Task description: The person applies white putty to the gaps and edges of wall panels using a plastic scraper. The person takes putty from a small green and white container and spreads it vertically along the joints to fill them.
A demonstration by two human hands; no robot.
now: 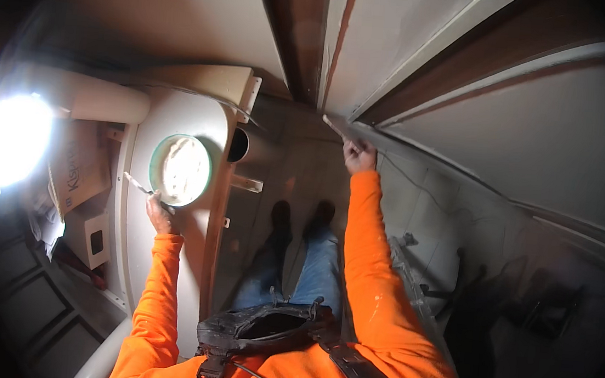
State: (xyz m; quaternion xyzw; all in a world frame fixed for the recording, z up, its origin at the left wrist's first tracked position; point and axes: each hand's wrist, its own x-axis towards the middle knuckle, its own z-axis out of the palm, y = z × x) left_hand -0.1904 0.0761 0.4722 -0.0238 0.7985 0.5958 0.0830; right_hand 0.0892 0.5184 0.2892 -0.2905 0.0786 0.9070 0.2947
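Observation:
My left hand (160, 214) is closed around a slim tool (137, 183) with a pale tip, perhaps a putty knife. It is beside the lower left rim of a round green-rimmed tub (180, 170) of whitish paste, which stands on a white curved surface (142, 227). My right hand (360, 156) is stretched forward and grips a flat, thin tool (336, 129), seen nearly edge-on, close to the foot of the grey wall panels (380, 51). Its exact kind is unclear, and glare washes out part of the paste.
A glaring lamp (13, 139) shines at the far left, near a cardboard box (83, 166) and a thick pale pipe (109, 99). A metal bracket (247, 183) juts from the curved surface's side. A cable (412, 179) lies on the tiled floor, with dark objects at the lower right.

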